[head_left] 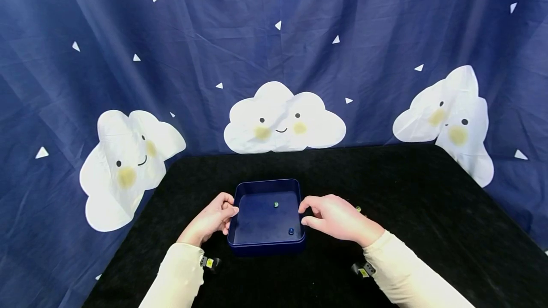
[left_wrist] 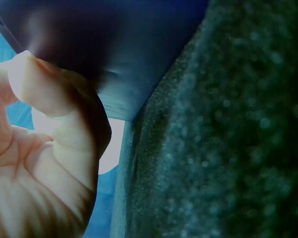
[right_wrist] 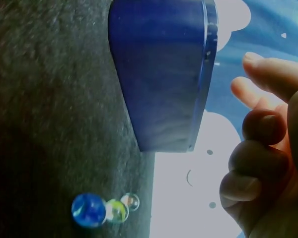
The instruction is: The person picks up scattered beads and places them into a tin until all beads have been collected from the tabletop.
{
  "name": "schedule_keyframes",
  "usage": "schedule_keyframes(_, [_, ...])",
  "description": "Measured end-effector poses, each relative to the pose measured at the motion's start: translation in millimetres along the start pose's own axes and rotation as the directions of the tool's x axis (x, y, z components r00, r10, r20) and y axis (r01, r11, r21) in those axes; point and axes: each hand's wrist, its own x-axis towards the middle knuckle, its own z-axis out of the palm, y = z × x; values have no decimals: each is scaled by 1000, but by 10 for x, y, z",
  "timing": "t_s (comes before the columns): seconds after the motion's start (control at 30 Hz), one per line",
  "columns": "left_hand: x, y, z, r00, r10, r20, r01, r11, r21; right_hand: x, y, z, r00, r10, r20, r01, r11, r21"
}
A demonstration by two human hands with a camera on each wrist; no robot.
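– Blue tray (head_left: 259, 220): where is it placed?
– On black cloth (head_left: 411, 213), between the two hands. Two marbles contained: green marble (head_left: 276, 205) a little right of centre, toward the far side; blue marble (head_left: 291, 231) near the near right corner.
– Hands?
– Left wall is gripped by the left hand (head_left: 211, 217), thumb at the rim. Nothing is held by the right hand (head_left: 336, 215); fingers are loosely bent beside the right wall, a gap being shown in the right wrist view.
– Handling?
– Judged light and stiff. Plastic or coated metal, can't be told. Walls look smooth, so some slip should be expected; breakage seems unlikely.
– Best hold?
– Left and right walls, mid-length, both pinched at the rim. It should be kept level: if tilted, the marbles would probably be sent rolling. Marbles look hard and slick, best pinched at the widest part.
– Others?
– Three on the cloth, right of the tray: bright blue marble (right_wrist: 89, 210), yellow-green marble (right_wrist: 117, 211), clear marble (right_wrist: 131, 202).
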Motion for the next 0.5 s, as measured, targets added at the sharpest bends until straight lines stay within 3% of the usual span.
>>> schedule_keyframes(0.5, [10,-24,-5,1000,4,-2,-4,1000,-10,-263,331,-152,995,86,-43,-84,995,62])
